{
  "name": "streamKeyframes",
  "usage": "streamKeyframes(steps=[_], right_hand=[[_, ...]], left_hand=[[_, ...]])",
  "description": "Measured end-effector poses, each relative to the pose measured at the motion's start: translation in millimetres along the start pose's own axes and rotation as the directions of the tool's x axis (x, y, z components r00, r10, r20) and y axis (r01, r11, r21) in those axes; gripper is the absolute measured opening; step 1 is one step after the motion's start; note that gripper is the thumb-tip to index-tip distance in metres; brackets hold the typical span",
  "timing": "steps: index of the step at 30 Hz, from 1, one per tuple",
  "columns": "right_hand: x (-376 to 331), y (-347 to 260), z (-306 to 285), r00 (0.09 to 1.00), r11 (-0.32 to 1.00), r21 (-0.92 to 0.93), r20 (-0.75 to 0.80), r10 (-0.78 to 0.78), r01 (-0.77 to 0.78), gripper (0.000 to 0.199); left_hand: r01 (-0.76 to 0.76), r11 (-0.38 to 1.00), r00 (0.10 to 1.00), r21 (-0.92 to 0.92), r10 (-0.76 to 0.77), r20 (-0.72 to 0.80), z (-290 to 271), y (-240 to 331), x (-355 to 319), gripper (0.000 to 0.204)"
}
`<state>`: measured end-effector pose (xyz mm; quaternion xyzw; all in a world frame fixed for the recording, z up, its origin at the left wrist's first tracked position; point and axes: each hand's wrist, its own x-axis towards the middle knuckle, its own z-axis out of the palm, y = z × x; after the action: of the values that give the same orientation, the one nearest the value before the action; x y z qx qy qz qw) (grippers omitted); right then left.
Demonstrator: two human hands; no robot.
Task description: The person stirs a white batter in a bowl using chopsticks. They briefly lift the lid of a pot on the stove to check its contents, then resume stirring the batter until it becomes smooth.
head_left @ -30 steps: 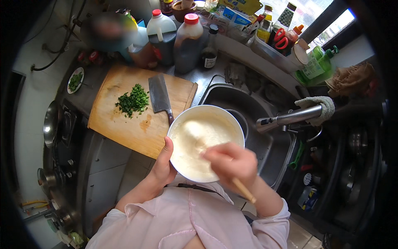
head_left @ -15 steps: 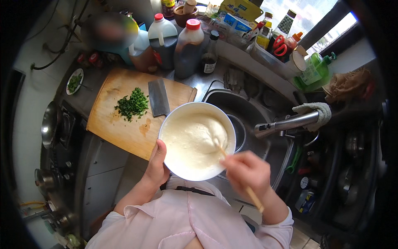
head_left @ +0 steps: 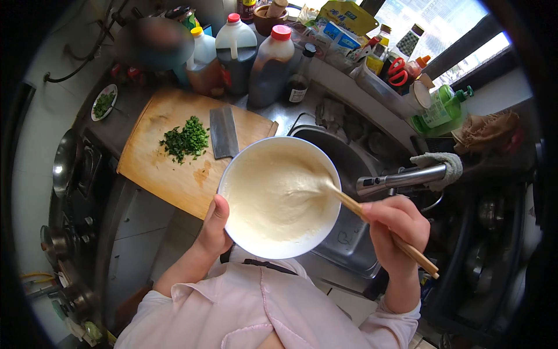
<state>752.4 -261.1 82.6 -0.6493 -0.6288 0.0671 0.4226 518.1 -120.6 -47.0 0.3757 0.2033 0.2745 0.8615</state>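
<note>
A white bowl (head_left: pixel 326 232) with a thin blue rim is held up in front of me, tilted a little. My left hand (head_left: pixel 214 230) grips its left side, thumb on the rim and the other fingers hidden beneath. Inside is a thick, pale cream-coloured batter (head_left: pixel 267 198). My right hand (head_left: pixel 401 230) is closed around a pair of wooden chopsticks (head_left: pixel 349 202), whose tips are in the batter near the bowl's right rim. Behind the bowl, a cleaver (head_left: pixel 224 132) lies on a wooden cutting board (head_left: pixel 145 136) beside a heap of chopped green herbs (head_left: pixel 186 139).
A steel sink (head_left: pixel 354 244) with a faucet (head_left: pixel 401 179) lies beyond the bowl to the right. Large sauce jugs (head_left: pixel 271 67) line the back of the counter. At the left are a small plate of greens (head_left: pixel 104 103) and a stove with a pan (head_left: pixel 67 163).
My right hand has swung right and slightly up, carrying the chopsticks toward the bowl's right rim. The bowl sits slightly closer and tips more toward the camera; the batter's surface has shifted.
</note>
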Motion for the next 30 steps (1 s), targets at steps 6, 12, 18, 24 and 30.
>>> streamKeyframes(steps=[6,12,18,24,30], right_hand=[[-12,-18,0,0.968,0.989,0.113,0.242,0.067,-0.096,0.027],[12,-6,43,0.979,0.968,0.246,0.18,-0.099,0.052,0.029],[14,-3,23,0.98,0.999,-0.007,0.196,-0.039,0.041,0.028],[5,-23,36,0.922,0.974,0.223,0.368,-0.125,0.043,0.029],[17,5,37,0.977,0.998,0.003,0.207,-0.057,0.057,0.028]], left_hand=[[-0.028,1.0,0.999,0.003,0.028,0.037,5,5,4,0.092],[0.105,0.99,0.994,-0.098,-0.101,0.038,24,0,5,0.088],[0.08,0.986,0.997,-0.143,-0.079,0.018,15,7,0,0.085],[0.131,0.976,0.99,-0.176,-0.138,-0.028,19,-3,2,0.081],[0.124,0.985,0.99,-0.119,-0.131,-0.051,18,-1,0,0.082]])
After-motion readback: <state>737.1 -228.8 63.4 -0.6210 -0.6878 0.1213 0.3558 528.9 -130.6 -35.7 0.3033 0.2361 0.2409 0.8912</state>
